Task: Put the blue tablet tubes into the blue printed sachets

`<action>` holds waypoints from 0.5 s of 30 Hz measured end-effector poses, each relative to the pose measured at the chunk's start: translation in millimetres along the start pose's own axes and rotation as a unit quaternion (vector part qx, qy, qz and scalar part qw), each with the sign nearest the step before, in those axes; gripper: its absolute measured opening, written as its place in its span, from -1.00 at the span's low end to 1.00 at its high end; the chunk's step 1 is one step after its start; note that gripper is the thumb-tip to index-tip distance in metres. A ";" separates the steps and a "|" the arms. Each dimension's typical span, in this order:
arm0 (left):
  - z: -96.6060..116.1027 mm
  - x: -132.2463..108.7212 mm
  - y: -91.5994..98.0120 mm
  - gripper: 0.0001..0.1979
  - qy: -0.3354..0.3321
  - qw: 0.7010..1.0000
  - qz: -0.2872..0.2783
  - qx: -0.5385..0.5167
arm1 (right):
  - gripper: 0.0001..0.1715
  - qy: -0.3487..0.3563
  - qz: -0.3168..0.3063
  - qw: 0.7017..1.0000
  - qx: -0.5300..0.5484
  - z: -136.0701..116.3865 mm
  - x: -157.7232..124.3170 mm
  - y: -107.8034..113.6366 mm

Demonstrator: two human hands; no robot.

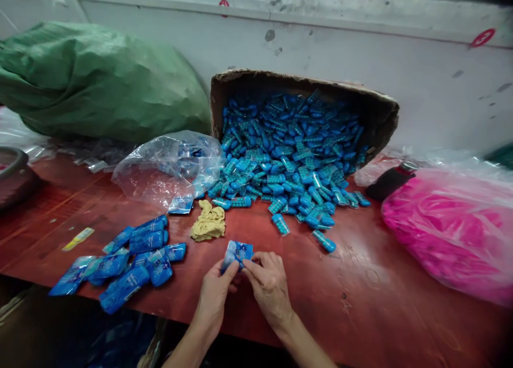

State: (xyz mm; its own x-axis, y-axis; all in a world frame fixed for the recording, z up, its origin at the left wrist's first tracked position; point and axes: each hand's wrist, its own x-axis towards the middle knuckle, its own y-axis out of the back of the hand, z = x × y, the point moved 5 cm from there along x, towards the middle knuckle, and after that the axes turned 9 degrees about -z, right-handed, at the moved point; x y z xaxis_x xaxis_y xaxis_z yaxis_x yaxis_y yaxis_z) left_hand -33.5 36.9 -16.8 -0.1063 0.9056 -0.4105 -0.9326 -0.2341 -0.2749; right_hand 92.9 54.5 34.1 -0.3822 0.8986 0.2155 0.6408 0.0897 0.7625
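Near the front edge of the red table, my left hand (218, 285) and my right hand (268, 282) both grip a small blue printed packet (244, 249). Fingers and thumbs of both hands pinch its near side, hiding part of it. Just beyond lies a crumpled yellow cloth-like piece (208, 221). To the left, several blue printed packets (146, 242) rest in a loose heap. Farther back, a heap of small blue bottle-shaped pieces with beaded clear parts (294, 159) spills out of a tipped cardboard box (304, 79).
A large green sack (100, 85) stands at the back left, with a clear plastic bag (160, 165) before it. A pink-filled plastic bag (444, 229) and a dark bottle (390, 180) lie right. A yellow strip (78, 240) and a dark basin (16, 173) are left.
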 end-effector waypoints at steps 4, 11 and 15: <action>-2.6 2.0 -6.7 -0.72 0.009 0.999 -0.015 -0.040 | -0.58 -0.107 0.017 0.956 0.272 19.9 -2.0 -9.1; -7.6 4.7 -5.5 -0.74 -0.017 0.999 0.012 -0.024 | -0.79 -0.193 -0.031 0.827 0.528 26.4 3.0 -37.3; -7.7 4.4 -5.7 -0.73 -0.023 0.999 0.021 -0.012 | -0.80 -0.194 -0.021 0.821 0.537 20.7 -1.6 -39.0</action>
State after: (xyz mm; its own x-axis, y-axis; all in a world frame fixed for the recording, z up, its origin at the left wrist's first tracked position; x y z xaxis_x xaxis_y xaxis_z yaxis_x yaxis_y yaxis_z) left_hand -26.0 39.5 -23.8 -0.1620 0.9094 -0.3830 -0.9181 -0.2812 -0.2794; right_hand 82.4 58.4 -8.6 -0.3115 0.9357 -0.1657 0.9292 0.2635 -0.2591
